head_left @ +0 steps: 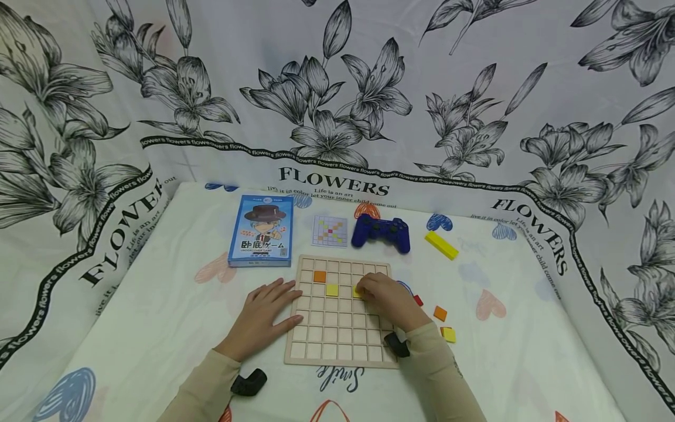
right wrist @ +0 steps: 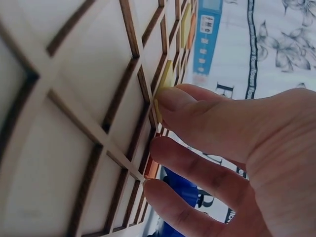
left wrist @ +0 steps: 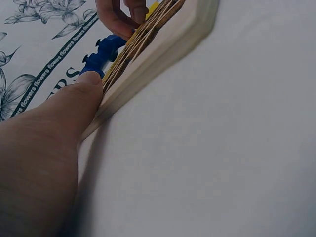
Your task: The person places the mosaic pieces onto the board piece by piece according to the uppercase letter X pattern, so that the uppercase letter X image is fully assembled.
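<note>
A wooden grid board [head_left: 329,334] lies flat in front of the person. At its left edge rests the left hand [head_left: 262,318], fingers spread and the thumb touching the frame. Over the upper right cells, the right hand [head_left: 392,299] pinches a yellow square tile [head_left: 357,291] between thumb and fingers. The right wrist view has the thumb on this tile [right wrist: 168,74], low against the grid, with a red-orange piece [right wrist: 152,168] beyond the other fingertips. An orange tile [head_left: 319,276] and another yellow tile [head_left: 331,290] sit in cells to the left.
Behind the board are a blue game box [head_left: 261,231], a card with a coloured grid pattern [head_left: 329,231] and a dark blue game controller [head_left: 381,232]. A yellow bar [head_left: 442,245] lies further right. Red [head_left: 418,300], orange [head_left: 440,313] and yellow [head_left: 447,334] pieces lie beside the right forearm.
</note>
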A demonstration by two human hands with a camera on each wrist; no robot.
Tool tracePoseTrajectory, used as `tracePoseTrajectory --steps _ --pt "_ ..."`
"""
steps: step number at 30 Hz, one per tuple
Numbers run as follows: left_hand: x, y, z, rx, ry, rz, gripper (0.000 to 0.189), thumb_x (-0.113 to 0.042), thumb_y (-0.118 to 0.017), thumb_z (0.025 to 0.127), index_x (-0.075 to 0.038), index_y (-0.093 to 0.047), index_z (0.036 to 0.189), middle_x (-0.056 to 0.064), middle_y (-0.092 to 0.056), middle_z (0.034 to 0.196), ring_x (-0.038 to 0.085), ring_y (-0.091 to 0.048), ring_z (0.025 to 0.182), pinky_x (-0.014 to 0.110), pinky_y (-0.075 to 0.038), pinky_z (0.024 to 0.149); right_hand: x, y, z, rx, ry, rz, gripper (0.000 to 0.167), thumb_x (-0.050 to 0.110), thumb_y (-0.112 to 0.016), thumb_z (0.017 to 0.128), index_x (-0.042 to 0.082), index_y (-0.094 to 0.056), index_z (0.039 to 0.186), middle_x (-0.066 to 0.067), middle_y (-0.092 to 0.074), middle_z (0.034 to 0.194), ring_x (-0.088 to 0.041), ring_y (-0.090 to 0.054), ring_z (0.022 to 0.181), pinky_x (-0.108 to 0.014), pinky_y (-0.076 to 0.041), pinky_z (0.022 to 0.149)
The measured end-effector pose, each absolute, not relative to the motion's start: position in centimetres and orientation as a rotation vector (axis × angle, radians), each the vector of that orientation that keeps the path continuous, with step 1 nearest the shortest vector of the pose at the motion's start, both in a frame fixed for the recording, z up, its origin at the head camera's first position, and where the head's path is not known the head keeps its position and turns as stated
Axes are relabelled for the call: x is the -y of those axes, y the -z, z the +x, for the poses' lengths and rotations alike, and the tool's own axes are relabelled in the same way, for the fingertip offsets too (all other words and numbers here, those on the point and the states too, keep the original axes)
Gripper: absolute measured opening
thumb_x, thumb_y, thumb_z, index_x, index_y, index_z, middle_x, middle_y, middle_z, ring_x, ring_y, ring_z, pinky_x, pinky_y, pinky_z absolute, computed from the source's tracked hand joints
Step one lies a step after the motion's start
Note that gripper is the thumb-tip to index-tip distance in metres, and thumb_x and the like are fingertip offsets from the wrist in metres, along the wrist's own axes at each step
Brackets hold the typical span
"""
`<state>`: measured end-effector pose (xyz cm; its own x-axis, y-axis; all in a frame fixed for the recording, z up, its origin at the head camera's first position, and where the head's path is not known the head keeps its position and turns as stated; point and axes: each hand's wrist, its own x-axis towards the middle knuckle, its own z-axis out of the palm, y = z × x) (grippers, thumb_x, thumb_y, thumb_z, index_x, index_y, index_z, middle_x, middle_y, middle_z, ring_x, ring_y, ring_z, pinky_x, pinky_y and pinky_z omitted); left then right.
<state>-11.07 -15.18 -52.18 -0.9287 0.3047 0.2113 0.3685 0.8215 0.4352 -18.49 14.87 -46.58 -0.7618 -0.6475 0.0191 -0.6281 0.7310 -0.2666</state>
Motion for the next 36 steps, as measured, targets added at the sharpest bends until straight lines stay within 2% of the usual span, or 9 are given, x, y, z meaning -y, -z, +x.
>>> tracePoseTrajectory --steps 9,15,20,24,29,36 --pt "15.1 52.3 -11.1 2.858 0.729 -0.547 0.056 -0.058 -0.054 0.090 -0.028 -0.051 0.138 -0.003 -0.042 0.149 0.024 -0.029 0.142 0.053 -0.022 0.112 -17.3 45.3 -17.9 -2.867 0.506 -1.063 0.020 0.009 -0.069 0.088 0.013 -0.067 0.107 0.002 -0.065 0.110 -0.015 -0.060 0.104 -0.034 -0.052 0.090" --pt "15.1 52.3 -11.1 2.872 0.720 -0.540 0.056 -0.060 -0.052 0.091 -0.030 -0.051 0.138 -0.004 -0.041 0.150 0.023 -0.029 0.143 0.052 -0.021 0.113 -21.5 44.6 -17.2 -2.888 0.486 -0.682 0.024 0.010 -0.068 0.089 0.013 -0.066 0.112 0.002 -0.065 0.111 -0.017 -0.061 0.104 -0.039 -0.052 0.091" --pt "15.2 52.2 -11.0 2.857 0.719 -0.545 0.056 -0.058 -0.053 0.091 -0.029 -0.052 0.138 -0.003 -0.043 0.149 0.024 -0.031 0.142 0.052 -0.023 0.111 -24.9 45.0 -16.7 -2.877 0.456 -0.433 0.024 0.012 -0.066 0.090 0.013 -0.065 0.115 -0.001 -0.064 0.114 -0.024 -0.058 0.111 -0.047 -0.049 0.097" --pt "15.3 52.1 -11.0 2.865 0.719 -0.542 0.056 -0.059 -0.052 0.091 -0.029 -0.051 0.138 -0.003 -0.042 0.149 0.023 -0.030 0.142 0.052 -0.022 0.112 -25.9 45.6 -16.7 -2.860 0.457 -0.432 0.025 0.010 -0.065 0.091 0.014 -0.064 0.116 -0.002 -0.064 0.116 -0.025 -0.057 0.113 -0.047 -0.047 0.099" --pt "15.3 52.2 -11.1 2.892 0.731 -0.532 0.057 -0.061 -0.050 0.091 -0.030 -0.049 0.139 -0.005 -0.040 0.150 0.022 -0.027 0.143 0.051 -0.020 0.113 -25.8 46.4 -17.2 -2.858 0.454 -0.499 0.028 0.008 -0.065 0.090 0.013 -0.063 0.118 0.000 -0.063 0.117 -0.022 -0.058 0.108 -0.045 -0.048 0.098" --pt "15.1 52.3 -11.2 2.893 0.736 -0.530 0.056 -0.058 -0.053 0.091 -0.030 -0.050 0.139 -0.004 -0.040 0.150 0.023 -0.027 0.143 0.051 -0.020 0.113 -25.6 46.8 -17.3 -2.895 0.415 -0.534 0.029 0.007 -0.069 0.087 0.013 -0.065 0.115 0.001 -0.064 0.112 -0.019 -0.059 0.104 -0.044 -0.049 0.097"
